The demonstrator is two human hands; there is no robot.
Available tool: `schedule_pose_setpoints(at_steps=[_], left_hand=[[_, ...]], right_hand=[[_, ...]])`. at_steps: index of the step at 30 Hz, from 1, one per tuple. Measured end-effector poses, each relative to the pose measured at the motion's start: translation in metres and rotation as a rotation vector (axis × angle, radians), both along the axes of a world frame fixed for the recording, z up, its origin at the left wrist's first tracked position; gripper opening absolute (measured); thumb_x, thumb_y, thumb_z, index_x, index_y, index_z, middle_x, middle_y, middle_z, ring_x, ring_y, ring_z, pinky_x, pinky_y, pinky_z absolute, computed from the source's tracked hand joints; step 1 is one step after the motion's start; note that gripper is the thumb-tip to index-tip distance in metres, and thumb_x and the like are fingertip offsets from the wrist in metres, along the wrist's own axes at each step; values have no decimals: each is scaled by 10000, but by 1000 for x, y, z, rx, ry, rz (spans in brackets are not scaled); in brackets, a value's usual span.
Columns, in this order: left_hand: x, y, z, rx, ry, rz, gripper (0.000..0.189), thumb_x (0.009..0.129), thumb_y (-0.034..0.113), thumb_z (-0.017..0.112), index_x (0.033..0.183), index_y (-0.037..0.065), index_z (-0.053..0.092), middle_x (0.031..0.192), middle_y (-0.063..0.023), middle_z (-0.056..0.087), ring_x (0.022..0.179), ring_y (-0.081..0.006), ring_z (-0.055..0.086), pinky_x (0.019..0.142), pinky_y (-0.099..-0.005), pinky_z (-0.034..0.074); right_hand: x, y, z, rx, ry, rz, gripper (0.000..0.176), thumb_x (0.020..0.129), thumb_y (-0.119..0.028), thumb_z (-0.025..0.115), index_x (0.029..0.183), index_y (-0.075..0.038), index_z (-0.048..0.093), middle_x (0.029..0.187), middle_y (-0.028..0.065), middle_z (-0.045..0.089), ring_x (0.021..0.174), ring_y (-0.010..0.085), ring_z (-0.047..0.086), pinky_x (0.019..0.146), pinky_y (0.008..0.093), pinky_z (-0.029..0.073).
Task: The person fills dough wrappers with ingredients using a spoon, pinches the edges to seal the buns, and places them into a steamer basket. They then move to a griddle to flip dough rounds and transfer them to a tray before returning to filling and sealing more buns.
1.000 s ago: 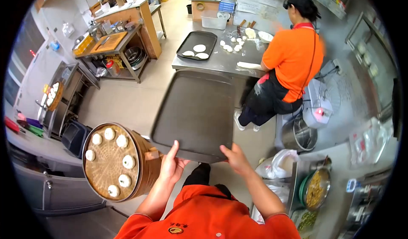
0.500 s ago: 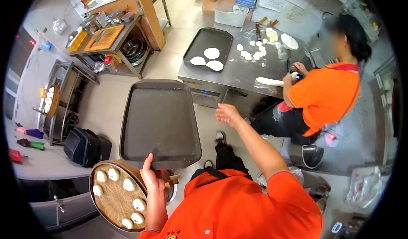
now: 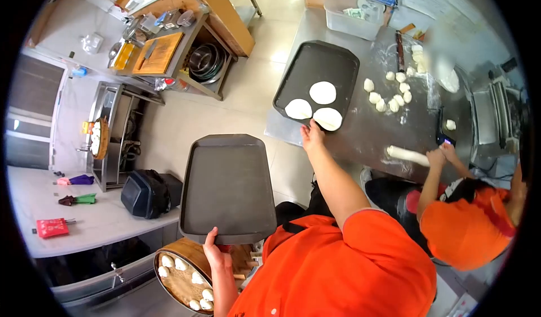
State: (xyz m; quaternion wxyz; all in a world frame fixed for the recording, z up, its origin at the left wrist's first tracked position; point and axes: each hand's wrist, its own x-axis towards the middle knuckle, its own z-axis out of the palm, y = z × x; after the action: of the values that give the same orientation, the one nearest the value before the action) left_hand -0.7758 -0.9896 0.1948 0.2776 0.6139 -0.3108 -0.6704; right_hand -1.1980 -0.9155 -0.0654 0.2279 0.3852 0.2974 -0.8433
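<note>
Head view: a steel table point(image 3: 366, 133), dusted with flour, is seen at the upper right. An empty tray point(image 3: 228, 187) is held out level above the floor, in front of the person's body and apart from the table. A second tray point(image 3: 338, 63) is set on the table's left part, and 3 dough rounds point(image 3: 322, 92) are laid in its near half. A steamer point(image 3: 179, 280) is seen at the bottom, partly hidden under the empty tray's near edge, with buns point(image 3: 167, 260) set around its inside. A black bag point(image 3: 149, 193) is stood on the floor just left of the empty tray. The left hand point(image 3: 217, 255) is closed on the empty tray's near edge, the thumb laid on top and the fingers hidden beneath. The right hand point(image 3: 311, 136) is stretched out to the second tray's near rim, just beside the nearest round; its fingers are kept close together, and whether the rim is gripped cannot be told. A dough roll point(image 3: 407, 155) is pressed on the table by a co-worker's 2 hands point(image 3: 442, 154). Dough balls point(image 3: 389, 94) are scattered right of the second tray.
</note>
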Motion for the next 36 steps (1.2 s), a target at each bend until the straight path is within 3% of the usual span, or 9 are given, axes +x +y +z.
schedule_pose_setpoints(at_steps=[3,7,12,16,21,26,30,32,36], left_hand=[[-39,-1,14,54,2,-12,183,870,160,719,1019,60,682,965,-36,714,821,-168,692,673,-290,545],[-86,-47,-73,200,86,-299,281,932,194,648,1159,29,652,1168,-97,695,1033,-229,674,870,-377,550],[-207,-52,-124,496,285,-502,255,955,197,685,1175,71,655,1154,-47,701,1038,-196,654,909,-359,516],[-258,-86,-265,729,643,-879,305,878,38,649,1173,-26,610,1206,-121,648,1177,-275,590,1144,-471,422],[-277,-109,-237,627,149,-705,708,1001,461,357,1513,-22,278,1497,-248,404,1349,-418,475,1128,-583,407],[-298,-124,-252,574,155,-746,998,957,702,453,1491,-110,229,1493,-318,381,1364,-433,457,1148,-519,390],[-323,-132,-243,679,257,-891,1152,912,788,418,1574,-69,25,1653,-277,77,1516,-411,216,1227,-498,271],[-317,-132,-251,708,269,-876,1136,919,800,368,1583,-55,24,1657,-254,127,1503,-404,266,1218,-508,278],[-276,-153,-261,556,-47,-1194,764,990,643,407,1403,3,460,1407,-210,562,1236,-392,595,1043,-498,473]], right_hand=[[-15,9,67,-78,156,-89,369,932,-102,732,1230,21,553,1242,125,576,1041,278,612,916,430,593],[-61,19,133,-188,208,-46,162,970,-56,656,1120,-22,605,1065,85,656,979,230,661,926,409,596],[-45,34,132,-178,183,-46,114,970,-43,647,1080,-67,623,1048,70,645,883,201,639,915,434,602],[33,52,105,-5,119,83,277,958,-64,672,1217,-47,577,1088,95,628,903,270,648,891,463,608],[98,88,58,125,-71,634,652,1014,-287,629,1466,68,321,1363,291,532,1040,410,686,868,451,603],[121,105,27,405,-13,644,511,992,-211,624,1421,12,460,1270,182,642,1009,266,711,857,368,586],[168,133,7,676,9,637,399,885,-202,705,1232,-12,658,1032,153,722,930,228,720,794,345,591],[199,161,-35,812,90,685,376,872,-220,704,1195,-27,686,1023,159,733,926,236,724,800,349,589],[271,201,-20,1240,59,778,354,842,-266,683,1119,-50,732,1075,176,737,942,293,724,844,376,581]])
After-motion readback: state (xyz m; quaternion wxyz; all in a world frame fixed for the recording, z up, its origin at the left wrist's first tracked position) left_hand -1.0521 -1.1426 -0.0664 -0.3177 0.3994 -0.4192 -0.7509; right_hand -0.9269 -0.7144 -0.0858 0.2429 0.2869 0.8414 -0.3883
